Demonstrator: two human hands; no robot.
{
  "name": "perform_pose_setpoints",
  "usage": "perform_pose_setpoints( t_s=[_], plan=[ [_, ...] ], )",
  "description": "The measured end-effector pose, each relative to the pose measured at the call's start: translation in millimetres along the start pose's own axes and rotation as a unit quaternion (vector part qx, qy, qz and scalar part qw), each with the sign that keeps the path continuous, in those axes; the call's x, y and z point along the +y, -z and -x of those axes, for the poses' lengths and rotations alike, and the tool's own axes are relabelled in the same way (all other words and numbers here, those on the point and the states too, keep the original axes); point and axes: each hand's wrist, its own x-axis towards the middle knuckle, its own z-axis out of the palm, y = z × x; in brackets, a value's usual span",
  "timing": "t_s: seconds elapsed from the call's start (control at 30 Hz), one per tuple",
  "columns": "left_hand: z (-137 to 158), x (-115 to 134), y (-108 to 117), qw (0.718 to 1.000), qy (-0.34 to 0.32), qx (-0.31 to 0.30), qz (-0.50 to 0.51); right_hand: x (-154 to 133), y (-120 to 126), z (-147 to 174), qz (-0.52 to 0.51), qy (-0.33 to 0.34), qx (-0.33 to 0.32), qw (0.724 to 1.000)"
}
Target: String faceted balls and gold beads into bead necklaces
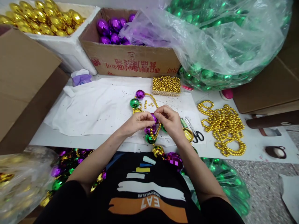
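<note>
A beaded necklace of faceted balls and small gold beads lies on the white cloth (93,105) and hangs over the table's front edge. My left hand (139,122) and my right hand (172,120) meet over it, each in a closed pinch on the necklace; the exact spot between the fingertips is hidden. Its purple ball (140,94) and green ball (134,103) lie beyond my left hand. A gold ball (158,151) and a large purple ball (174,160) hang nearest my body. Loose gold beads (145,104) lie inside the loop. Black-handled scissors (198,136) rest beside my right wrist.
Behind the cloth stand a tub of gold beads (166,85), a carton of purple balls (130,59), a white box of gold balls (67,43) and a bag of green balls (233,46). Gold bead strands (224,124) lie right; a cardboard box (25,81) stands left.
</note>
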Motion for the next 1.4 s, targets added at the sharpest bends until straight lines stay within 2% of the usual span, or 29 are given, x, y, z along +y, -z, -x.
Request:
perform_pose_setpoints(
  t_s=[0.1,0.17,0.23,0.33,0.43,0.5,0.63,0.73,0.8,0.87,1.0,1.07,1.2,1.4],
  plan=[
    [0,-5,1,0.999,-0.018,0.032,0.016,15,-1,8,-0.102,-0.109,-0.072,0.986],
    [1,-9,2,0.999,-0.026,0.041,0.015,20,-1,18,-0.102,-0.133,-0.089,0.982],
    [2,-12,2,0.998,-0.036,0.048,0.004,19,-4,30,-0.059,-0.113,-0.058,0.99],
    [4,-17,0,0.996,-0.054,0.065,-0.005,9,-10,46,0.02,-0.047,-0.022,0.998],
    [6,-19,-1,0.994,-0.066,0.085,0.001,3,-12,51,0.08,0.01,-0.07,0.994],
    [8,-19,0,0.993,-0.067,0.093,-0.002,5,-8,47,0.083,0.009,-0.082,0.993],
    [10,-18,3,0.994,-0.071,0.084,-0.027,16,4,30,0.02,-0.041,-0.01,0.999],
    [10,-16,4,0.989,-0.114,0.077,-0.063,24,3,19,-0.023,-0.043,-0.064,0.997],
    [11,-14,3,0.978,-0.153,0.079,-0.115,29,-3,17,-0.05,-0.05,-0.09,0.993],
    [11,-14,4,0.954,-0.199,0.088,-0.207,32,-9,19,-0.064,-0.064,-0.078,0.993],
    [8,-22,7,0.853,-0.32,0.124,-0.393,32,-14,26,-0.052,-0.063,-0.022,0.996],
    [5,-27,7,0.826,-0.359,0.144,-0.41,29,-15,28,-0.07,-0.09,-0.025,0.993],
    [-1,-35,3,0.841,-0.373,0.178,-0.35,28,-17,24,-0.165,-0.161,-0.034,0.972],
    [1,-38,3,0.844,-0.366,0.205,-0.334,31,-16,20,-0.211,-0.195,-0.029,0.958]
  ],
)
